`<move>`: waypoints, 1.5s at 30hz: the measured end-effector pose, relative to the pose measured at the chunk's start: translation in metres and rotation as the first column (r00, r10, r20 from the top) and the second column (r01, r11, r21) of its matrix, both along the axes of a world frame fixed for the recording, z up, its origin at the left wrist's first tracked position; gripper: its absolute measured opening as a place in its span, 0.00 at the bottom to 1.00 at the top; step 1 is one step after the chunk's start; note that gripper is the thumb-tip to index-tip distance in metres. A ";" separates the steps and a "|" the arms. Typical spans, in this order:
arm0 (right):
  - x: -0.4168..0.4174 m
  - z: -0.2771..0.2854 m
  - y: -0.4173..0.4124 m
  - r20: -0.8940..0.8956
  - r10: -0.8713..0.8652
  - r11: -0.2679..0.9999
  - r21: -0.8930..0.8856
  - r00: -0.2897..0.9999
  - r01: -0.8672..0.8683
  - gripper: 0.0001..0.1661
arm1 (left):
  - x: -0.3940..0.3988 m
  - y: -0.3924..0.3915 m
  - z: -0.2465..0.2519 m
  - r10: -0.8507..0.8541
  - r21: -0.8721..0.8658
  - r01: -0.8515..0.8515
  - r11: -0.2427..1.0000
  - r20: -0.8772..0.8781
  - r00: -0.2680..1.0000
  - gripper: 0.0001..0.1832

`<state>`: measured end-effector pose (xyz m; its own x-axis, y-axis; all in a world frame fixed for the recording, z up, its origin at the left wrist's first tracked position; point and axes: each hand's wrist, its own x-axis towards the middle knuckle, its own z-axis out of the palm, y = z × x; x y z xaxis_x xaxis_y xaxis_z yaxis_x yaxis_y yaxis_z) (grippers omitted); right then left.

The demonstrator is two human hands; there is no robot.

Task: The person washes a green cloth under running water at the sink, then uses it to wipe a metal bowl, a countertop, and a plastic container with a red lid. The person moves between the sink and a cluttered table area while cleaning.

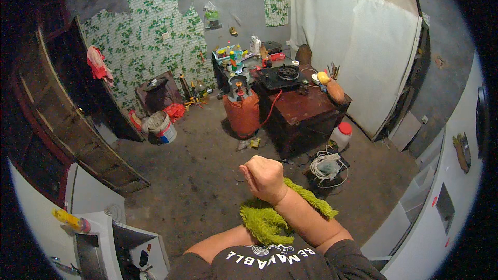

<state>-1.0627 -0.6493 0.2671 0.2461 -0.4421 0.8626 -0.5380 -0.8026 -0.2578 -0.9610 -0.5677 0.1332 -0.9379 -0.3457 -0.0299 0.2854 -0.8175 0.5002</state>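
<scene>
My right hand (264, 175) is closed in a fist in front of my chest, and nothing can be made out inside it. A fluffy yellow-green cloth (264, 223) lies at my right forearm, with one part under and beyond it and another on the near side. My left forearm (221, 241) comes in from the lower left and ends at this cloth. The cloth and my right arm hide my left hand, so its grip cannot be seen.
A red-brown table (307, 105) bears a gas stove (286, 76). Beside it stand an orange gas cylinder (241, 112), a red-lidded jar (342, 136) and a coiled white cable (327, 165). A bucket (161, 126) is farther left; white cabinets flank me.
</scene>
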 end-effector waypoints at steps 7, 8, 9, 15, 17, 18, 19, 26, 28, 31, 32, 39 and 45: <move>-0.044 -0.011 -0.003 -0.029 -0.073 0.986 -0.149 0.997 0.068 0.11 | -0.035 -0.009 0.004 0.091 -0.065 -0.090 0.994 0.022 0.996 0.36; -0.050 -0.012 -0.002 -0.034 -0.086 0.985 -0.154 0.996 0.079 0.11 | -0.040 -0.010 0.006 0.119 -0.091 -0.116 0.989 0.031 0.992 0.36; -0.056 -0.014 -0.001 -0.043 -0.100 0.983 -0.157 0.994 0.092 0.10 | -0.046 -0.012 0.007 0.179 -0.169 -0.167 0.971 0.057 0.982 0.36; -0.100 -0.044 -0.002 -0.192 -0.231 0.952 -0.247 0.954 0.180 0.08 | -0.082 -0.054 0.032 0.846 -0.964 0.114 -0.242 -0.152 0.512 0.36; -0.105 -0.043 0.002 -0.293 -0.251 0.959 -0.203 0.923 0.197 0.16 | -0.048 -0.085 0.028 0.871 -0.759 0.452 -0.468 -0.309 0.382 0.36; -0.120 -0.052 0.004 -0.376 -0.307 0.947 -0.207 0.874 0.244 0.18 | -0.054 -0.099 0.019 0.870 -0.923 0.224 -0.312 -0.183 0.457 0.34; -0.130 -0.054 0.005 -0.434 -0.346 0.936 -0.219 0.832 0.275 0.20 | -0.057 -0.103 0.031 0.866 -0.879 0.295 -0.375 -0.218 0.451 0.34; -0.155 -0.075 -0.008 -0.492 -0.600 0.771 -0.144 0.631 0.620 0.20 | -0.083 -0.102 0.046 0.867 -0.677 0.550 -0.489 -0.307 0.394 0.31; -0.147 -0.079 -0.014 -0.475 -0.521 0.817 -0.036 0.710 0.575 0.22 | -0.085 -0.111 0.025 0.855 -0.842 0.316 -0.437 -0.281 0.435 0.29; -0.137 -0.080 -0.015 -0.307 -0.265 0.864 0.344 0.914 0.366 0.28 | -0.093 -0.121 0.009 0.820 -0.824 -0.459 0.333 0.013 0.573 0.23; -0.137 -0.089 -0.019 -0.199 -0.193 0.840 0.472 0.961 0.267 0.29 | -0.087 -0.124 0.015 0.745 -0.571 -0.576 0.585 0.098 0.660 0.23; -0.159 -0.190 -0.053 0.731 -0.011 0.424 0.621 0.682 -0.659 0.31 | -0.108 -0.165 0.014 0.795 -0.931 -0.253 0.263 0.061 0.604 0.18; -0.160 -0.169 -0.057 0.774 -0.538 0.263 0.529 0.333 -0.807 0.25 | -0.135 -0.208 0.015 0.635 -0.962 -0.110 0.251 0.078 0.769 0.20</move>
